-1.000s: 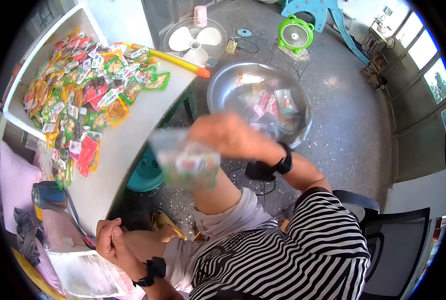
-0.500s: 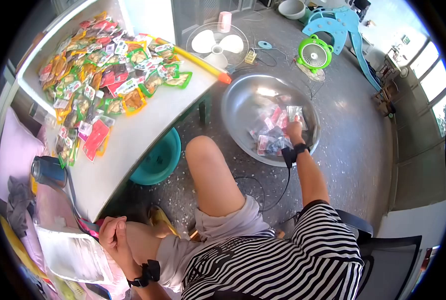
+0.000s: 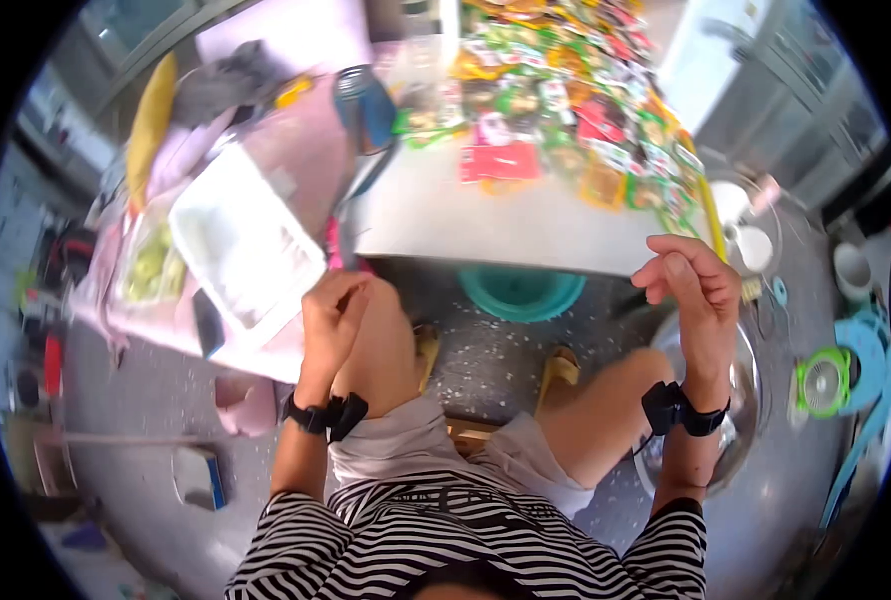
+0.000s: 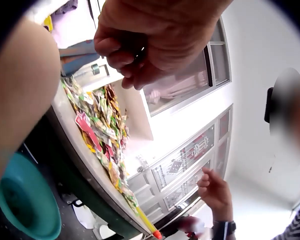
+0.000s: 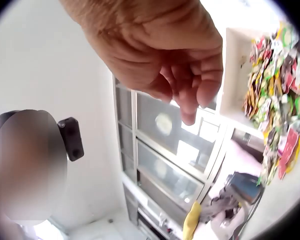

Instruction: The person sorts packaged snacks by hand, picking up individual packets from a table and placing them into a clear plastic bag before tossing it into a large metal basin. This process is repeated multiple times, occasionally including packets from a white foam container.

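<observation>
The left hand (image 3: 334, 325) is raised above the person's left knee, its fingers loosely curled around nothing; the left wrist view shows the same hand (image 4: 160, 40) with bent fingers. Above the other knee, by the table's front edge, the right hand (image 3: 696, 300) hangs in the air with relaxed, slightly bent fingers, and the right wrist view shows that hand (image 5: 165, 55) empty. Many small food packets (image 3: 566, 100) in green, yellow and red lie heaped on the table (image 3: 446, 215), a red packet (image 3: 501, 163) nearest its front.
A white foam box (image 3: 246, 240) stands on pink cloth at the left, with a dark blue cup (image 3: 364, 110) beyond it. A teal basin (image 3: 523, 292) is under the table edge. The metal basin (image 3: 751, 400) stands behind the right forearm, and a green fan (image 3: 824, 382) farther right.
The view has swung left toward the table. The right hand carried a packet to the metal basin, let it go, and has come back empty near the table. The left hand remains loosely curled.
</observation>
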The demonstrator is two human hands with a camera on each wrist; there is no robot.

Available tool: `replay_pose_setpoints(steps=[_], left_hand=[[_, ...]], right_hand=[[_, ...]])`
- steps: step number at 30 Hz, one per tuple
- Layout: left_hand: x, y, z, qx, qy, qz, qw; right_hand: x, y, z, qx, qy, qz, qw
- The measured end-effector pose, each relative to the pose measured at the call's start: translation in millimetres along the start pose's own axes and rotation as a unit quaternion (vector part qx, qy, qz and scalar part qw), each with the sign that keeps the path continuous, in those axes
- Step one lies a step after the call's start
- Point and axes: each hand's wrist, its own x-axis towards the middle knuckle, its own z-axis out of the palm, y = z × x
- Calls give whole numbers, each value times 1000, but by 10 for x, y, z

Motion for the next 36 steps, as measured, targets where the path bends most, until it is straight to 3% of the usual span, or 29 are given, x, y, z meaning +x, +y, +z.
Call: replay_pose_setpoints(steps=[4, 6, 8, 12, 15, 23, 26, 29, 32, 35, 36], left_hand=[[155, -304, -307, 161, 127, 53, 977], [226, -508, -530, 251, 181, 15, 951], [329, -882, -789, 412, 227, 80, 879], [456, -1545, -1132, 526, 187, -39, 829], [512, -1558, -1263, 514, 135, -90, 842], [503, -1025, -1029, 461, 192, -66, 864], [494, -1198, -948, 403, 205, -31, 892], [475, -1352, -957, 413, 168, -50, 894], [536, -1251, -985, 435, 214, -29, 874], [664, -1203, -999, 509, 236, 53, 826], [676, -1270, -1032, 526, 204, 28, 825]], right_hand=[[381, -37, 385, 41, -77, -47, 995], [602, 95, 641, 57, -112, -51, 991], [755, 365, 876, 69, -140, -11, 988], [906, 945, 1150, 73, -181, 56, 979], [921, 1187, 1221, 61, -186, 86, 977], [910, 1465, 1271, 65, -196, 128, 970], [886, 1538, 1253, 53, -205, 129, 969], [875, 1549, 1223, 45, -199, 135, 970], [871, 1589, 1194, 60, -195, 136, 969], [861, 1580, 1202, 46, -194, 126, 972], [856, 1585, 1207, 45, -197, 126, 971]])
